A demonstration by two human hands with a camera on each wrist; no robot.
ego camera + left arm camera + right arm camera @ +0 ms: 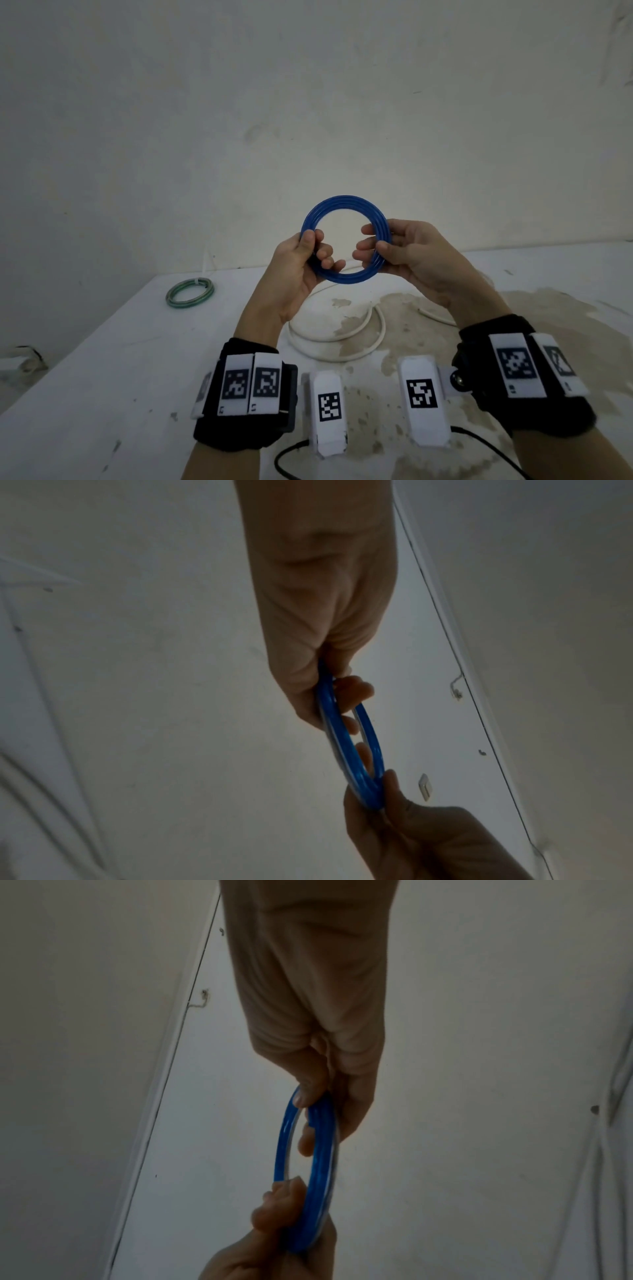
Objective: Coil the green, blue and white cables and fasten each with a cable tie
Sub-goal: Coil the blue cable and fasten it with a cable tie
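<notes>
Your left hand [301, 263] and right hand [407, 257] hold one coiled blue cable [346, 240] upright above the counter [102, 377], fingers [368, 245] curled round opposite sides of the ring. No tie on it can be made out. One green cable [190, 292], coiled, lies far left on the counter. One white cable [342, 329] sprawls loose below, partly hidden by your wrists.

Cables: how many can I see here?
3. Blue cable, coiled, gripped by left hand and right hand; green coil far left on table; white cable loose below hands.
</notes>
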